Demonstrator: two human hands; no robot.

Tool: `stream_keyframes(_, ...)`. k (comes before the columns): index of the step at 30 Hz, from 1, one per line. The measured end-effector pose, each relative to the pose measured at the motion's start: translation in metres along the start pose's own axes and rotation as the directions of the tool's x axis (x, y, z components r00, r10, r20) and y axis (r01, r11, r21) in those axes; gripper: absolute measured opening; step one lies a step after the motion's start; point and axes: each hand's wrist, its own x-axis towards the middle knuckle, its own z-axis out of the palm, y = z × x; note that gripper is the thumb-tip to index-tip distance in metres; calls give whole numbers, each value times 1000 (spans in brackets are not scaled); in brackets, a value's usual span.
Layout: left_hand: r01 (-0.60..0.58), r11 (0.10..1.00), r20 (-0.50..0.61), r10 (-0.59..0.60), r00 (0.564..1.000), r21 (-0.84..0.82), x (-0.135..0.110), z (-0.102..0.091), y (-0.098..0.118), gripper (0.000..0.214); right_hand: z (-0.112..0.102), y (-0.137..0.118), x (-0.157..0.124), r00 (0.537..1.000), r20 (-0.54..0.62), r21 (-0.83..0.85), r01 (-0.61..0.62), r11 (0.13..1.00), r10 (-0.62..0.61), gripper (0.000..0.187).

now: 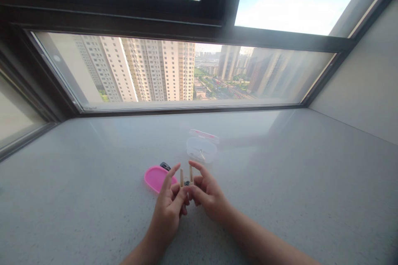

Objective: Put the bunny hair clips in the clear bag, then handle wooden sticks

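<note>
Close together over the counter, my left hand (pixel 171 205) and my right hand (pixel 210 196) pinch a small object with two upright tan prongs (pixel 182 177) and a dark part (pixel 186 183) between them. Its exact kind I cannot make out. Both thumbs press at its lower end, while each index finger stretches upward beside a prong. The other fingers curl below and partly hide it. Just left of my left hand lies a pink oval tray (pixel 154 178), with a small black item (pixel 165 166) at its far edge.
Beyond my hands stands a clear plastic box (pixel 199 149) with its lid (pixel 204 136) raised and something thin inside. The speckled pale counter (pixel 280 182) runs back to a dark-framed window (pixel 186 110). A white wall (pixel 370 74) bounds the right side.
</note>
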Motion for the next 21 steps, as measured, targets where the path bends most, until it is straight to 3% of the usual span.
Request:
stream_keyframes(10, -10, 999, 11, 9, 1000, 48, 1, 0, 0, 60, -1, 0, 2, 999, -42, 90, -12, 996, 16, 57)
stream_keyframes(21, -33, 998, 59, 30, 998, 49, 2, -1, -2, 28, -1, -4, 1, 999, -40, 141, -13, 990, 19, 57)
